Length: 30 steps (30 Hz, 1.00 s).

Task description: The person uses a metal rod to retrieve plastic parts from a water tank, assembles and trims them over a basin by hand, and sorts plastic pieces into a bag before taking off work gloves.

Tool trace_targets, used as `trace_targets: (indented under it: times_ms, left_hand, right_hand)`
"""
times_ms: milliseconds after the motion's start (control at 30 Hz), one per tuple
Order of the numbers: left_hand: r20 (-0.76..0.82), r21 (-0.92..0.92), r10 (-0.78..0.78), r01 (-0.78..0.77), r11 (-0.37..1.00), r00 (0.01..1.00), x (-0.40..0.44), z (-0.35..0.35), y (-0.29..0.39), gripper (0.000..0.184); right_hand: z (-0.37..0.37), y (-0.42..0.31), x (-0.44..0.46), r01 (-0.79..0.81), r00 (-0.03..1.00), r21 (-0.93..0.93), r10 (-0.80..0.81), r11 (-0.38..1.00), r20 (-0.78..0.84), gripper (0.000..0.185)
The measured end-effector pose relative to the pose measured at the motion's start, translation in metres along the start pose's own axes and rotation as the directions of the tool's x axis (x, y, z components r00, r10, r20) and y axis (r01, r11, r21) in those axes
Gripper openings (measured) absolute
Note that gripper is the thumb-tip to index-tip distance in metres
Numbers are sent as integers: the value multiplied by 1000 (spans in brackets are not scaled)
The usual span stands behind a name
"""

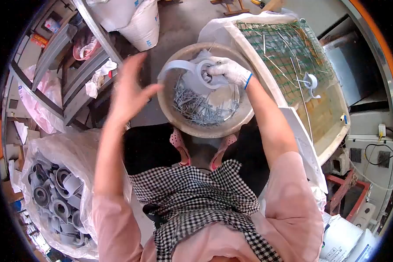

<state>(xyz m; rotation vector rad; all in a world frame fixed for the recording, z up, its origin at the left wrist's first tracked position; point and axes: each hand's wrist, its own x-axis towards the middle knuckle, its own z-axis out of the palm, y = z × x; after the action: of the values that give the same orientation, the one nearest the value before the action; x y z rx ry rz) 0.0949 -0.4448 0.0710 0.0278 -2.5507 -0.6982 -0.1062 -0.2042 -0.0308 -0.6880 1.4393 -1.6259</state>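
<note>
My right hand (227,71), in a white knit glove with a blue cuff, grips a pale grey plastic ring-shaped part (196,82). A curved strip extends from that part toward the left. The part is over a round basin (167,111), whose bottom holds many thin grey plastic sticks (192,108). My left hand (133,89) is bare and raised just left of the basin's rim. Its fingers are apart, the thumb points toward the basin, and it looks slightly smeared by motion. Nothing shows in it.
At lower left stands a clear plastic bag full of grey ring-shaped parts (59,207). A large tub (341,111) with green netting (273,52) is to the right; a white plastic piece (310,82) hangs there. White sacks (139,26) stand behind, beside a metal rack (70,94).
</note>
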Motion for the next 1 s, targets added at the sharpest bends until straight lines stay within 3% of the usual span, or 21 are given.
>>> trace_targets:
  times_ms: [33, 67, 100, 133, 167, 233, 267, 300, 367, 400, 467, 567, 633, 700, 733, 767, 833, 867, 900, 933, 1000]
  left_hand:
    - [-47, 18, 245, -245, 969, 968, 14, 50, -15, 61]
    - [57, -118, 90, -83, 990, 994, 23, 79, -14, 49]
    - [180, -232, -53, 95, 968, 982, 28, 99, -14, 39]
    - [190, -235, -52, 97, 967, 980, 31, 112, -19, 39]
    - [87, -174, -66, 80, 981, 994, 33, 124, -24, 30]
    - [-15, -117, -71, 69, 991, 997, 35, 138, -25, 29]
    - [-98, -4, -77, 77, 997, 992, 34, 145, -25, 31]
    - [-178, 107, -76, 96, 990, 981, 31, 149, -26, 36]
    - [-150, 138, -99, 120, 983, 984, 29, 157, -34, 34]
    - [-134, 137, -120, 138, 981, 984, 28, 161, -35, 33]
    - [-115, 133, -149, 164, 978, 982, 27, 167, -35, 32]
    - [5, 154, -233, 229, 961, 973, 26, 175, -40, 32]
    - [125, 119, -304, 290, 950, 944, 30, 178, -45, 27]
    - [122, 92, -282, 272, 958, 952, 34, 175, -51, 24]
    - [111, 69, -256, 249, 966, 960, 38, 171, -53, 23]
    - [120, 72, -269, 262, 962, 956, 41, 166, -56, 23]
    - [113, 139, -452, 436, 889, 885, 47, 154, -60, 26]
    - [131, 142, -490, 473, 870, 862, 50, 147, -62, 29]
    - [135, 150, -497, 478, 866, 858, 54, 143, -63, 29]
    - [145, 119, -569, 556, 823, 810, 57, 139, -64, 31]
    - [168, 19, -650, 657, 753, 741, 64, 128, -58, 36]
  right_hand:
    - [3, -5, -4, 19, 999, 46, -21, 999, 32, 44]
    - [0, -8, -6, 18, 999, 48, -19, 999, 27, 44]
    - [-2, -9, -6, 24, 999, -73, -27, 997, -30, 44]
    - [-5, -6, -7, 20, 996, -188, -37, 982, -87, 45]
    - [-7, 0, -6, 13, 995, -181, -31, 983, -97, 45]
    - [-15, 13, 0, -203, 976, -100, 193, 974, -102, 44]
    - [-15, 22, 3, -279, 959, -97, 271, 955, -88, 41]
    - [-7, 24, 6, -258, 964, -140, 245, 956, -104, 37]
    - [-14, 47, 24, -233, 967, -421, 163, 877, -197, 30]
    - [-14, 54, 32, -240, 965, -418, 169, 876, -202, 30]
    - [-14, 68, 44, -252, 936, -832, -93, 494, -338, 28]
    - [-31, 102, 58, -258, 936, -868, -112, 425, -333, 30]
    - [-35, 86, 62, -316, 930, -869, -56, 381, -363, 32]
    - [-49, 74, 62, -244, 969, -551, 173, 798, -178, 37]
    - [-56, 74, 63, -241, 971, -156, 237, 958, -45, 39]
    - [-62, 77, 62, -243, 955, 179, 267, 953, -129, 36]
    - [-77, 89, 60, -234, 892, 237, 305, 943, -333, 39]
    - [-79, 100, 69, -462, 818, -17, 418, 887, -395, 42]
    - [-78, 126, 78, -580, 800, -330, 442, 745, -406, 44]
    - [-69, 159, 85, -586, 810, -580, 409, 566, -419, 45]
    - [-38, 228, 99, -609, 793, -662, 302, 438, -530, 47]
